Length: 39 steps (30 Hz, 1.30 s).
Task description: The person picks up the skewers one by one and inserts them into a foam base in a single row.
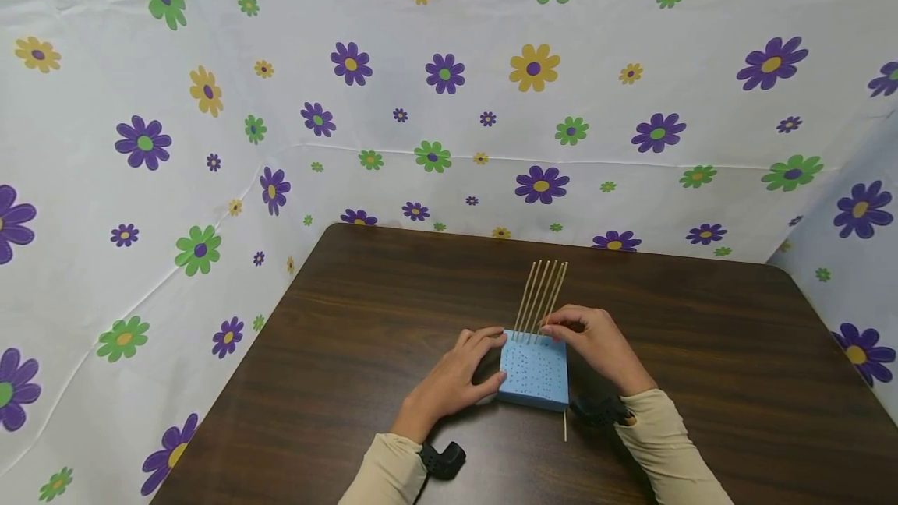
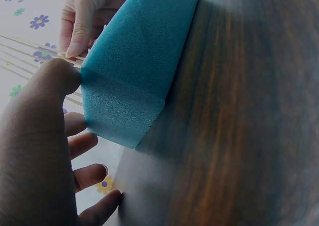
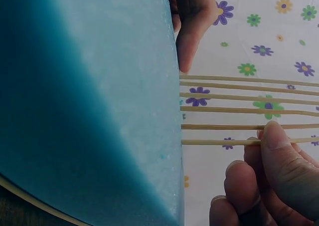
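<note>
A light blue foam block [image 1: 533, 386], its top dotted with small holes, lies on the table. Several thin wooden skewers [image 1: 531, 298] stand upright in a row along its far edge. My right hand [image 1: 596, 341] pinches the row's rightmost skewer [image 3: 214, 142] between thumb and fingers, a little above the foam. At the block's left side rests my left hand [image 1: 452, 376], fingers spread, with thumb and fingertips touching the foam. In the left wrist view the outer fingers [image 2: 89, 177] extend past the block.
One loose skewer [image 1: 565, 427] pokes out from under the block's near right corner. Dark wood-grain table [image 1: 351, 318] surrounds the block. A white flower-print sheet [image 1: 386, 201] hangs behind and beside the table. Each wrist wears a black camera [image 1: 443, 461].
</note>
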{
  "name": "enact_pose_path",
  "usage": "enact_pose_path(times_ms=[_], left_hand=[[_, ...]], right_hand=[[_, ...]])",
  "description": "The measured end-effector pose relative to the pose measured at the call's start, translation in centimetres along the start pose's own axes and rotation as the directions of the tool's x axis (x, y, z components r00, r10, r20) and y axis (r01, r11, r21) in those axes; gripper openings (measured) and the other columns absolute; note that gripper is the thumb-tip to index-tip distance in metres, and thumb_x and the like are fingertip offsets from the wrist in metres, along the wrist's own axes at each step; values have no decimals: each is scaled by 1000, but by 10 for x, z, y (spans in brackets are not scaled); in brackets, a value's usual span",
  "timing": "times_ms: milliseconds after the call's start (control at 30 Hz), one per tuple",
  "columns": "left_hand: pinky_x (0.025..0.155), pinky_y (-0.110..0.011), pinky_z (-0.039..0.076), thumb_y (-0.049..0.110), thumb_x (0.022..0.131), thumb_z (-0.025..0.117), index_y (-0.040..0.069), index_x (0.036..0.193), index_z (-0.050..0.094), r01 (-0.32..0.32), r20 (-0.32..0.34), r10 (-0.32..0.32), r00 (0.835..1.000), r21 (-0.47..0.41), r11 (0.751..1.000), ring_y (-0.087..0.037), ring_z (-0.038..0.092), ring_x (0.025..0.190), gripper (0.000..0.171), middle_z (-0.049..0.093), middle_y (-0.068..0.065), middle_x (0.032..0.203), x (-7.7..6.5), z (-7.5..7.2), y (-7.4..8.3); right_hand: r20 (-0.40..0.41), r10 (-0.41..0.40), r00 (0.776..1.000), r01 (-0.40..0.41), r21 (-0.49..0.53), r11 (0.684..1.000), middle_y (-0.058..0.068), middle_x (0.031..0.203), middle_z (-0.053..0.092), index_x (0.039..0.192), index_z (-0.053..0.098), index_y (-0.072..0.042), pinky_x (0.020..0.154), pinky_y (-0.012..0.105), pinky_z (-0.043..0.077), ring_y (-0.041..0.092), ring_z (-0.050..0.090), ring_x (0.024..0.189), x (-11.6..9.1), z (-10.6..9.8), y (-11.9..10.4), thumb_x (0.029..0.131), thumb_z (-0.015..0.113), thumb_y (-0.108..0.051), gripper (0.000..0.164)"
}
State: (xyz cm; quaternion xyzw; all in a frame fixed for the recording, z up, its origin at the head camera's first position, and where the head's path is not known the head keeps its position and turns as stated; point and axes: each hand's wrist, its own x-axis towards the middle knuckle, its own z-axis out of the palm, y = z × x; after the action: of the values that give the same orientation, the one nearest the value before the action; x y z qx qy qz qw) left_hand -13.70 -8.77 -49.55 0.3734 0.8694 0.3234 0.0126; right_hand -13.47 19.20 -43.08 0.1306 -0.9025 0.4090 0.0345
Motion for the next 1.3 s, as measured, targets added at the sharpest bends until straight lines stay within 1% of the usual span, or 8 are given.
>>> enact_pose_path(times_ms=[133, 367, 600, 733, 900, 967, 1167, 1300], left_hand=[[102, -50, 52, 46, 106, 55, 23, 157, 45, 1, 2, -1, 1000, 2, 1000, -18, 46, 136, 57, 40, 2, 166, 0, -1, 0], [102, -45, 52, 46, 106, 54, 21, 156, 46, -39, -27, 40, 999, 35, 999, -18, 48, 131, 56, 42, 0, 164, 1, 0, 0], [104, -45, 51, 46, 106, 54, 21, 157, 45, -37, -32, 38, 999, 28, 999, -18, 48, 132, 57, 43, 1, 164, 0, 2, -1], [102, -47, 52, 46, 106, 54, 22, 157, 45, -31, -24, 31, 999, 21, 999, -18, 48, 133, 57, 42, 1, 164, 1, 1, -1], [98, -47, 53, 47, 107, 53, 22, 157, 46, -35, -27, 36, 999, 28, 999, -17, 48, 130, 56, 43, 0, 164, 0, 1, -1], [98, -46, 53, 46, 107, 53, 21, 157, 46, -41, -34, 42, 999, 34, 999, -17, 49, 130, 56, 43, -1, 164, 0, 1, -1], [98, -46, 53, 46, 106, 54, 21, 156, 47, -45, -42, 47, 998, 38, 998, -17, 49, 129, 56, 43, 0, 163, -1, 2, -1], [98, -46, 53, 46, 106, 54, 21, 156, 47, -45, -38, 46, 998, 34, 998, -17, 49, 129, 56, 43, 0, 164, -1, 1, 0]], right_hand=[[6, 4, 1000, -4, 1, 1000, 2, 96, 77, 102, 81, -13, 69, 22, 54, 16, 66, 76, 0, -1, -1, 94, 76, -13, 10], [14, -2, 1000, 2, -1, 1000, 2, 95, 77, 103, 81, -12, 68, 22, 54, 15, 66, 75, 0, -2, 0, 95, 75, -12, 10], [57, 14, 998, -11, -53, 999, 1, 102, 78, 109, 80, -14, 76, 20, 55, 11, 65, 85, -1, -5, 3, 94, 77, -21, 16], [78, 63, 995, -60, -48, 997, 4, 107, 78, 117, 77, -12, 79, 25, 56, 14, 67, 89, -2, -9, 6, 98, 73, -32, 28], [79, 146, 986, -146, -6, 989, 9, 107, 78, 122, 75, -10, 86, 45, 60, 22, 74, 90, -3, -15, 13, 106, 60, -41, 38], [68, 179, 982, -180, 1, 984, 10, 106, 78, 119, 75, -8, 88, 48, 59, 22, 74, 89, -2, -17, 16, 107, 56, -43, 41], [50, 270, 962, -269, -25, 963, 11, 99, 77, 113, 75, -2, 78, 36, 57, 17, 69, 81, -1, -20, 26, 109, 55, -38, 41], [63, 310, 949, -307, -54, 950, 10, 96, 77, 113, 75, -2, 74, 35, 54, 16, 68, 78, -3, -19, 32, 108, 56, -34, 38]])
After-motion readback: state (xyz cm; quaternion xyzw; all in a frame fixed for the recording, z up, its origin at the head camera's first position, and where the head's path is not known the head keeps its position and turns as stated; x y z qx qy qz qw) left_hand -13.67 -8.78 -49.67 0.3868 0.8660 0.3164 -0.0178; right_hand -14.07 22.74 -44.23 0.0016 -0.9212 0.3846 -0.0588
